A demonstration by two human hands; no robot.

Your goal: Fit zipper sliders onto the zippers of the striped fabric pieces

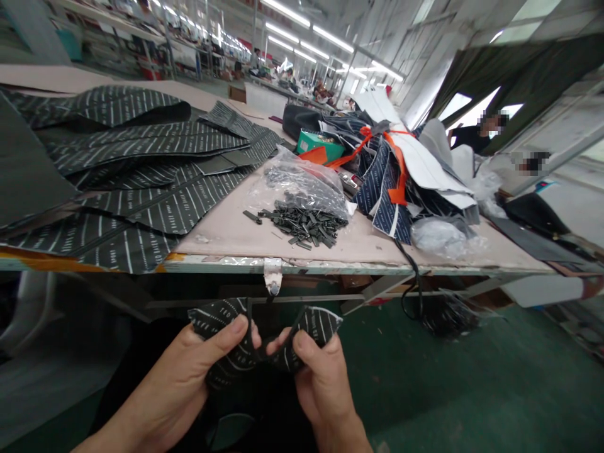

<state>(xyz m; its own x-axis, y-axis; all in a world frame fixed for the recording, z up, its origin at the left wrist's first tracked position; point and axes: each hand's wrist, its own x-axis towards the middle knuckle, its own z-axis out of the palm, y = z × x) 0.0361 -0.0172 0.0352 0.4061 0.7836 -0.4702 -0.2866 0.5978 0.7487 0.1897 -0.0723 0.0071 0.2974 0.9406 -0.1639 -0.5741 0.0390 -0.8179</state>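
Note:
Below the table's front edge, my left hand (202, 352) is closed on the left part of a dark printed fabric piece (219, 318), its thumb pressed on top. My right hand (318, 368) grips the right part of dark fabric with the same white print, thumb on top. The fabric dips between the hands, and whether it is one piece is hard to tell. Beyond them on the table lies a pile of small dark tabs (311, 225), spilling from a clear plastic bag (302, 179).
Large dark printed panels (189, 195) cover the left of the table (231, 242). Behind the bag are a green box (325, 148), orange strips and navy fabric bundles (377, 182). A metal clip (272, 277) hangs at the front edge. A person (479, 135) is at the right.

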